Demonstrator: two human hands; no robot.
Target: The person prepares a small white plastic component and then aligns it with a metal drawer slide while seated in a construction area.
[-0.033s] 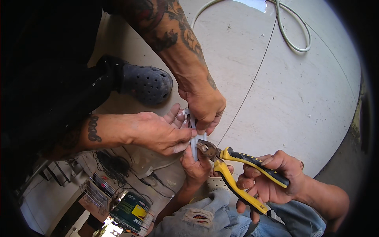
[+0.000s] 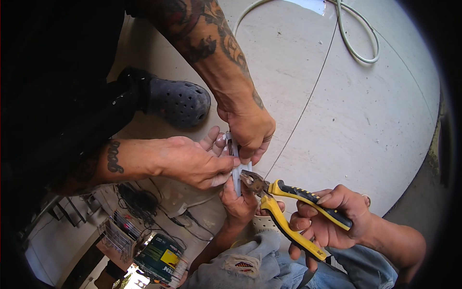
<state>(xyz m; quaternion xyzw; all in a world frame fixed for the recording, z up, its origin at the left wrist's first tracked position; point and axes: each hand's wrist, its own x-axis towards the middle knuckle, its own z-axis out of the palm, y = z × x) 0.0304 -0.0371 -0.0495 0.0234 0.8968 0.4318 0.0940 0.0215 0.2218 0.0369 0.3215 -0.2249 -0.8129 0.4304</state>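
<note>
White strip (image 2: 237,175): was pinched in left hand (image 2: 239,206), just beside co-worker's hand (image 2: 195,162). Pliers (image 2: 263,187): were gripped in right hand (image 2: 344,216), fingers curled. Nipping was judged possible, from fingertips crowding the jaws.

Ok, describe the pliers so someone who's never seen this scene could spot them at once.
From the broad pale floor, look down to the ripped jeans near the lower edge. Just above them, the wearer's right hand holds the pliers, their head beside a white piece. Splayed yellow-and-black handles set them apart from that white piece and the bare hands.
</note>
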